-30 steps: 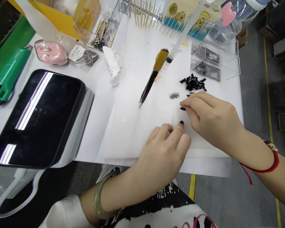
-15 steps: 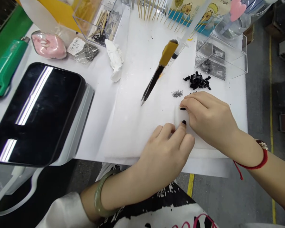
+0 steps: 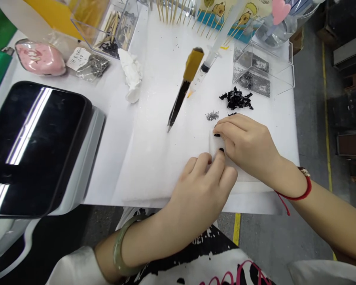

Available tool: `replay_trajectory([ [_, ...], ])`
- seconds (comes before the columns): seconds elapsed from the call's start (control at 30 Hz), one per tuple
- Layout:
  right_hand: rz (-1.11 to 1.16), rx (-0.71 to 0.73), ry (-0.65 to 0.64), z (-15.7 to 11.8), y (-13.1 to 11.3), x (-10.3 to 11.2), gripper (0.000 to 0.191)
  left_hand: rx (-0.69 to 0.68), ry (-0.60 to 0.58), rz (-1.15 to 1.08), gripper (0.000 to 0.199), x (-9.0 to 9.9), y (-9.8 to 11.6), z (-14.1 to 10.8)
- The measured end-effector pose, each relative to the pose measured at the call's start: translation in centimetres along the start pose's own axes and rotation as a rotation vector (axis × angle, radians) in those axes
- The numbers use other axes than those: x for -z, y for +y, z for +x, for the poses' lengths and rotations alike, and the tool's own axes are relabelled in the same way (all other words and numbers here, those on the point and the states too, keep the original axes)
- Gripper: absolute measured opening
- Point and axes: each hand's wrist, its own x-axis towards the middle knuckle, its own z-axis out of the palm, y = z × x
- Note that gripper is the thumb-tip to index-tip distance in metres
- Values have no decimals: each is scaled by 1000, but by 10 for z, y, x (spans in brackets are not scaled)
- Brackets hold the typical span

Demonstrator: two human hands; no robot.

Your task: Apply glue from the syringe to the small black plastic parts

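Note:
My left hand (image 3: 206, 186) rests low on the white foam sheet (image 3: 154, 158), its fingers curled. My right hand (image 3: 249, 144) is beside it on the right, fingertips pinched together and pointing left. The two sets of black-nailed fingertips are close to each other over a faint whitish piece. What they hold, if anything, is too small and hidden to name. Just above my right fingertips lie a small heap of tiny dark bits (image 3: 212, 115) and a pile of glossy black pieces (image 3: 236, 98). Tweezers with a yellow grip (image 3: 192, 65) lie to the upper left, next to a syringe (image 3: 206, 66).
A large black-screened device (image 3: 38, 142) occupies the left side. Behind it are a pink case (image 3: 40, 58), a small labelled bag (image 3: 89, 64) and crumpled tissue (image 3: 131, 77). Clear boxes (image 3: 264, 63) stand at the right; thin wooden sticks (image 3: 169, 12) stand along the back.
The whole view has shifted, so the table things appear farther left. Both hands stay close together at the same spot on the sheet, with only slight finger movement.

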Motion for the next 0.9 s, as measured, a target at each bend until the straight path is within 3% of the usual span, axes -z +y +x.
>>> replay_trajectory([
  [0.2, 215, -116, -154, 2, 11, 23, 24, -4, -35, 25, 23, 0, 2, 2],
  [0.47, 492, -493, -362, 34, 36, 60, 9, -1, -92, 46, 27, 5, 6, 8],
  [0.53, 440, -450, -383, 38, 35, 63, 9, -2, -82, 48, 26, 5, 5, 10],
  [0.67, 268, -116, -317, 29, 28, 55, 14, -10, -82, 15, 21, 5, 2, 12],
  [0.73, 224, -18, -277, 20, 24, 45, 17, -3, -97, -11, 20, 6, 0, 13],
  [0.9, 243, -60, -151, 9, 19, 29, 22, 9, -118, 5, 22, 8, 1, 13],
])
